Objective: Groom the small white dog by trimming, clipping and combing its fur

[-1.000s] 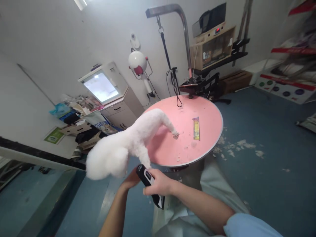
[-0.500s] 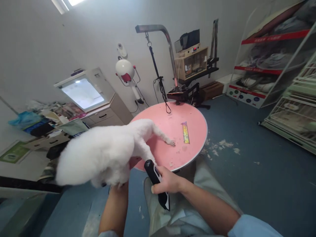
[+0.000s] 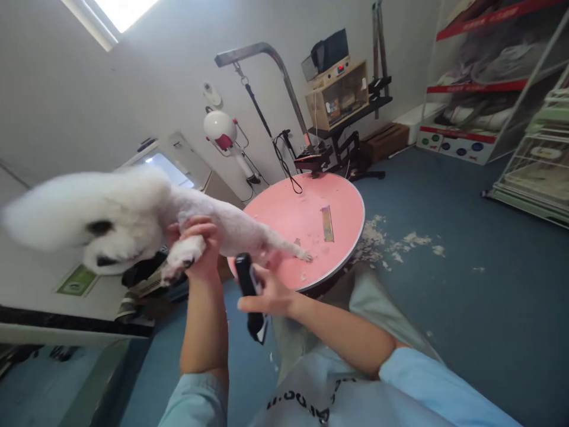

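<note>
A white fluffy dog (image 3: 231, 222) stretches leftward from a round pink grooming table (image 3: 331, 193), with a hind paw on the tabletop. Its big rounded head is at the far left, eye and nose showing. My left hand (image 3: 202, 240) is wrapped round the dog's front legs near the chest, holding its front end up. Black hair clippers (image 3: 249, 290) are gripped in my right hand (image 3: 271, 290), just below the dog's belly and apart from it, the blade end pointing down. A metal comb (image 3: 328, 224) lies on the table to the right of the paw.
A metal grooming arm (image 3: 284, 65) with a hanging black leash loop (image 3: 282, 160) rises behind the table. A white-and-red dryer (image 3: 221, 129) stands by the wall. Cut fur (image 3: 377, 243) litters the floor to the right, before a wire cage (image 3: 533, 166).
The dog's front end has been raised and turned, so its face and front paws now show. My left hand has come up with it. The clippers have shifted left and slightly up.
</note>
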A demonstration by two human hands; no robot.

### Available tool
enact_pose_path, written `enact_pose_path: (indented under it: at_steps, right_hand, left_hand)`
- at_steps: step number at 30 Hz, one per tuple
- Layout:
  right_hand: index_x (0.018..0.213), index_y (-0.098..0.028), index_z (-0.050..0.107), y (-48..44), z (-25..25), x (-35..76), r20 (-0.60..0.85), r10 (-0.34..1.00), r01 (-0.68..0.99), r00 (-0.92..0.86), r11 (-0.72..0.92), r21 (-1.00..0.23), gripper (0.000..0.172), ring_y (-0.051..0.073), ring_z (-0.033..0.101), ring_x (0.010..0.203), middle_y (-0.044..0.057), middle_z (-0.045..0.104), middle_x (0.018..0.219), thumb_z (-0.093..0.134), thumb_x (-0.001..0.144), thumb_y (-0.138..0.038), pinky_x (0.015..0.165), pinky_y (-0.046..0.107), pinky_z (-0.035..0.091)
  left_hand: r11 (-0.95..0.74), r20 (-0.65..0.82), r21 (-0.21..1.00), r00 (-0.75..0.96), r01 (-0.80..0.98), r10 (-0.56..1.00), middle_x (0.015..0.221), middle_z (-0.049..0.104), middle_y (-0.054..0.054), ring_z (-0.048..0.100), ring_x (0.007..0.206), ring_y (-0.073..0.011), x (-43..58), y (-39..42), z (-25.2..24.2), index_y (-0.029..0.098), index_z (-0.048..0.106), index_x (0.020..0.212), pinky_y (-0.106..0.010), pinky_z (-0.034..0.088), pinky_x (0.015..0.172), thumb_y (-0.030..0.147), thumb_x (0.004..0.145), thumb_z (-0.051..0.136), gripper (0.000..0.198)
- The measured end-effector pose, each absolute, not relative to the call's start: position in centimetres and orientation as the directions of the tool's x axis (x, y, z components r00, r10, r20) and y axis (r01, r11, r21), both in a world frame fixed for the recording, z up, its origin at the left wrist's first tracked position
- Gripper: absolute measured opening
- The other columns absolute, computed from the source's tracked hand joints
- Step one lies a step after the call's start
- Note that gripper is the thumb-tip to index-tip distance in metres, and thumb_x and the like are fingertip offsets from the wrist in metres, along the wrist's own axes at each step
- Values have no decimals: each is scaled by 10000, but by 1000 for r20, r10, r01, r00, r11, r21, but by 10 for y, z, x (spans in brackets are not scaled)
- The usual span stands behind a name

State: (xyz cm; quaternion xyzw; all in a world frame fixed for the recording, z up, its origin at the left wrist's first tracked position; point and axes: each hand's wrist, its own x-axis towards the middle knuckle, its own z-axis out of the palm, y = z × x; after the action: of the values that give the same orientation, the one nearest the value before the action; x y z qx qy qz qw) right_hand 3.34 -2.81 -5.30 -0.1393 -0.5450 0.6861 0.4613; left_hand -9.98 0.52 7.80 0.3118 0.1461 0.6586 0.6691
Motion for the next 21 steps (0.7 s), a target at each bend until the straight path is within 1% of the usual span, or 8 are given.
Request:
enact_pose_path:
  at_steps: [2, 3, 5, 7, 11, 14, 17, 21]
  right_hand:
    - [754, -194, 558, -35, -91, 41, 82, 945, -464, -316, -79, -882, 356, 112, 478, 600, -47, 516, 645, 781, 656, -453, 553, 245, 409]
    - [733, -196, 549, -35, -108, 45, -16, 982, -469, -186, -103, -877, 376, 120, 489, 578, -44, 510, 614, 758, 666, -501, 540, 253, 416]
    - [780, -193, 565, -28, -129, 56, -88, 994, -492, -69, -111, -863, 457, 143, 534, 555, -30, 542, 608, 720, 670, -609, 527, 277, 454]
    - [914, -196, 578, -12, -126, 66, -3, 999, -531, -49, -29, -847, 520, 158, 602, 586, 8, 648, 747, 729, 675, -632, 556, 304, 518]
    - [1096, -251, 547, 30, -72, 62, 424, 906, -514, 7, 367, -775, 495, 172, 693, 846, 59, 681, 1145, 806, 717, -437, 732, 326, 594]
    - [1120, -257, 566, 49, -49, 39, 670, 738, -393, -83, 593, -703, 419, 190, 684, 967, 72, 665, 1179, 775, 769, -352, 829, 350, 590]
    - [1109, -250, 573, 54, -64, 20, 728, 672, -303, -132, 672, -675, 378, 221, 668, 1052, 81, 671, 1165, 753, 785, -326, 928, 411, 564]
    - [1115, -245, 547, 50, -100, 8, 690, 718, -328, -92, 632, -702, 385, 235, 662, 1087, 92, 667, 1171, 741, 799, -348, 955, 444, 550]
  left_hand:
    - [-61, 281, 440, 73, -896, 957, 741, 595, 54, 592, 630, -27, -96, 7, 98, 231, 459, 757, -129, 550, 676, 395, 1003, 395, 302]
    - [-53, 276, 416, 70, -908, 958, 736, 578, 39, 591, 623, -30, -94, 8, 104, 221, 454, 747, -150, 552, 686, 375, 1002, 392, 305]
    - [-85, 251, 473, 42, -877, 967, 728, 573, 31, 578, 595, -30, -89, 9, 110, 206, 479, 739, -179, 542, 694, 331, 984, 426, 280]
    - [-200, 282, 549, -45, -811, 958, 749, 599, 17, 580, 605, -40, -85, 13, 111, 195, 533, 741, -205, 538, 729, 250, 950, 474, 224]
    - [-382, 319, 648, -220, -659, 922, 778, 617, -19, 636, 751, -105, -75, 22, 114, 199, 608, 772, -288, 545, 841, 215, 942, 451, 232]
    - [-443, 322, 684, -305, -580, 896, 799, 622, -37, 665, 916, -171, -68, 26, 123, 206, 648, 869, -347, 548, 888, 253, 954, 418, 250]
    - [-450, 319, 690, -321, -567, 892, 843, 632, -65, 654, 1031, -229, -62, 27, 132, 183, 665, 977, -405, 548, 918, 256, 952, 414, 263]
    - [-342, 235, 625, -249, -702, 940, 858, 620, -73, 617, 1135, -264, -50, 21, 138, 166, 649, 1002, -458, 535, 979, 255, 968, 377, 289]
